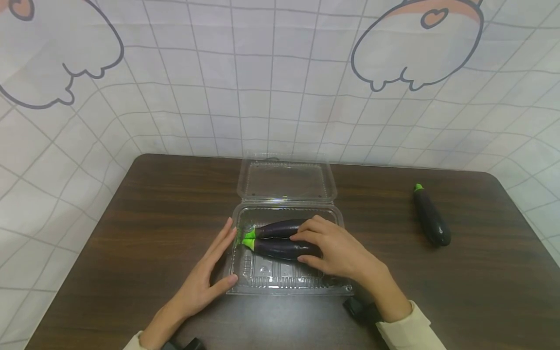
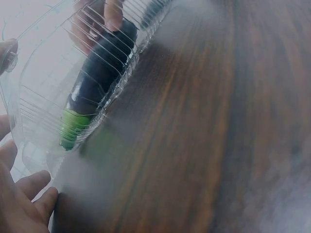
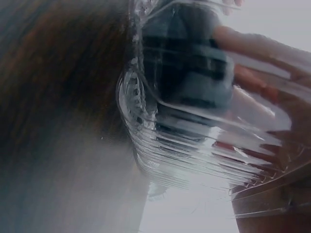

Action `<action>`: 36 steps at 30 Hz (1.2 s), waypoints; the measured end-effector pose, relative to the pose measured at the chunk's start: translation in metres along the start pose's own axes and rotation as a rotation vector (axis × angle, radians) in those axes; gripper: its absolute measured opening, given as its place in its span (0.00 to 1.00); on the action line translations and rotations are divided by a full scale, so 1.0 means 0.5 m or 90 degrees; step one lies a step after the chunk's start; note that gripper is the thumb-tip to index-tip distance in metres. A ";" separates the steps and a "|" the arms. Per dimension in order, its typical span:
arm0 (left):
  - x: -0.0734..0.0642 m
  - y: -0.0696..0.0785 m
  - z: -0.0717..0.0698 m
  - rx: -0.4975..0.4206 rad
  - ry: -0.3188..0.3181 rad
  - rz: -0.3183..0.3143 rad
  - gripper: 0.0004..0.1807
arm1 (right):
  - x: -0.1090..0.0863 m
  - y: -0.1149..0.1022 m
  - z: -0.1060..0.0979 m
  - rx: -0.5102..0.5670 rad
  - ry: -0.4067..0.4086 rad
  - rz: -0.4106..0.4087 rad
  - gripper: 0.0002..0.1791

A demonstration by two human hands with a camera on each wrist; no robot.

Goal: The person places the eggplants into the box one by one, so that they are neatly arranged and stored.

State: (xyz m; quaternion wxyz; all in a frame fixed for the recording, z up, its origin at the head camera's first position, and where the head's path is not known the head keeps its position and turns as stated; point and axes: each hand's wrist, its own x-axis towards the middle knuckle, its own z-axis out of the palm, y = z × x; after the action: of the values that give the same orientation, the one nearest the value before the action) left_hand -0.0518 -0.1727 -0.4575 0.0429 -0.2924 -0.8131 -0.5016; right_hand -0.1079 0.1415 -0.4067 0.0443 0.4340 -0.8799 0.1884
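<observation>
Two dark purple eggplants with green stem ends lie side by side in a clear plastic clamshell box (image 1: 288, 290), stems to the left. My right hand (image 1: 334, 248) grips the thick end of the front eggplant (image 1: 275, 248), thumb on its near side. Its fingertips also reach the rear eggplant (image 1: 277, 228), whose right end they hide. My left hand (image 1: 201, 282) is spread along the box's left side, thumb and fingertips at the rim. Through the ribbed wall, the left wrist view shows an eggplant (image 2: 99, 68); the right wrist view shows its dark end (image 3: 184, 63) blurred.
The box's clear lid (image 1: 286, 181) is folded back toward the wall. A third eggplant (image 1: 430, 216) lies on the brown wooden table (image 1: 175, 194) at the right. A white grid-patterned cloth (image 1: 271, 87) hangs behind and around the table.
</observation>
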 end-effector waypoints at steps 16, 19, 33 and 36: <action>0.001 0.006 -0.004 -0.008 0.000 -0.001 0.45 | 0.003 -0.002 -0.006 0.008 0.005 -0.012 0.19; 0.001 0.005 -0.004 -0.007 0.000 0.000 0.45 | 0.003 0.000 -0.007 0.012 0.014 -0.020 0.19; 0.000 0.002 0.000 -0.003 -0.005 -0.005 0.44 | -0.020 0.012 -0.046 0.094 0.089 0.000 0.23; 0.001 0.002 0.001 -0.003 -0.006 -0.005 0.44 | -0.032 0.024 -0.064 0.096 0.108 0.005 0.23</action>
State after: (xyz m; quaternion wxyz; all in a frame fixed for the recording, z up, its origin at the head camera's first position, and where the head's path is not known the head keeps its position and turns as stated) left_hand -0.0515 -0.1718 -0.4570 0.0364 -0.2914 -0.8133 -0.5023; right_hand -0.1097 0.1720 -0.3843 0.0849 0.4148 -0.8583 0.2900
